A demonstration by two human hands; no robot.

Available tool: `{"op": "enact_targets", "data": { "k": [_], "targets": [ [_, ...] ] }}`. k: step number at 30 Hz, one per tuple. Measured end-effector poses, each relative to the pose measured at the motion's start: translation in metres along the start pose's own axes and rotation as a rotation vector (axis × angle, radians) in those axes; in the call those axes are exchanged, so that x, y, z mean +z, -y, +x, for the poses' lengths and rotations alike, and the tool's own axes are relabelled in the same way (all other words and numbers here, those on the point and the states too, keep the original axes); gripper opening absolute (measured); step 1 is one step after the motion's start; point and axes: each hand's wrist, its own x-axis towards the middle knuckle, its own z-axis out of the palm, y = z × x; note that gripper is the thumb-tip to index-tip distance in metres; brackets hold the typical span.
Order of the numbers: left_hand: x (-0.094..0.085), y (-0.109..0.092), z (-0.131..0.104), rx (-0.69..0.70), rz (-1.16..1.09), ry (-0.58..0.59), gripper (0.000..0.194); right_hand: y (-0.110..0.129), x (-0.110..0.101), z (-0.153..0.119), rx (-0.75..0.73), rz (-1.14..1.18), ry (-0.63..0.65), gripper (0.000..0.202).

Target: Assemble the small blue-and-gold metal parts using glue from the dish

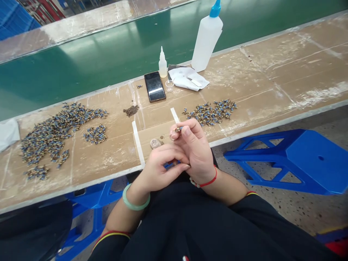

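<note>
My right hand (197, 150), with a red cord bracelet at the wrist, pinches a small blue-and-gold metal part (178, 129) between thumb and fingers. Close beside it my left hand (165, 165) is curled, its thumb and fingertips meeting at the right palm. Small blue pieces (172, 165) show inside the left hand's curl; their exact shape is hidden. Just beyond my hands a round, shiny, clear-looking object (156, 144) sits on a cardboard piece (146, 135). Past the right hand lies a heap of similar blue-and-gold parts (210, 112).
A large pile of the parts (59, 130) and a smaller heap (95, 134) lie left. Small brown pieces (131, 110), a phone (154, 87), a dropper bottle (162, 65), white paper (185, 78) and a tall bottle (206, 41) stand farther back. A blue stool (312, 159) is right.
</note>
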Motion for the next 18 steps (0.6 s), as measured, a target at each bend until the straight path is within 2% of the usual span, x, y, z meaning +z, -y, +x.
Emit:
{"op": "enact_targets", "data": {
  "k": [3, 7, 11, 13, 18],
  "targets": [
    [0.003, -0.003, -0.001, -0.038, 0.017, -0.020, 0.012, 0.000, -0.001, 0.001, -0.016, -0.026, -0.014, 0.029],
    [0.013, -0.012, -0.004, -0.083, 0.102, -0.121, 0.009, -0.001, -0.001, 0.002, -0.041, -0.039, -0.032, 0.028],
    [0.022, -0.020, -0.009, -0.007, 0.231, -0.205, 0.011, -0.001, 0.000, 0.003, -0.116, -0.034, -0.078, 0.026],
    [0.021, -0.022, -0.010, 0.048, 0.286, -0.189, 0.013, 0.000, 0.001, 0.003, -0.132, -0.035, -0.093, 0.026],
    [0.007, -0.019, -0.005, 0.127, 0.298, -0.040, 0.008, -0.001, 0.001, -0.001, -0.078, -0.038, -0.061, 0.029]
  ]
}}
